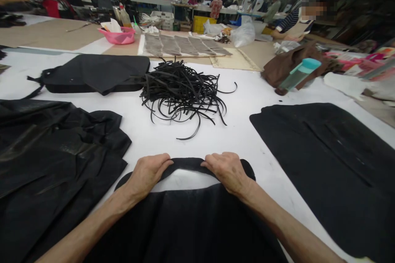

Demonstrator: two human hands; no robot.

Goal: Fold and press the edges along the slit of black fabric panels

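Observation:
Both my hands grip the far edge of a black fabric panel (188, 164) on the white tabletop. My left hand (151, 172) pinches the edge between thumb and fingers. A short way to the right, my right hand (226, 168) is closed on the same edge, its fingers curled. Between the hands the edge stretches as a band, with white table showing just below it. Nearer to me lies a broad dark expanse of black material (182, 222); how it joins the band is hard to make out. Beyond my hands sits a tangled heap of thin black strips (185, 86).
Crumpled black material (55, 152) lies at left, a flat black panel (333, 164) at right. Behind are a stack of black pieces (101, 70), a pink basket (119, 37), a brown bag (296, 65) and a teal-capped bottle (298, 76). A person (296, 22) is at far right.

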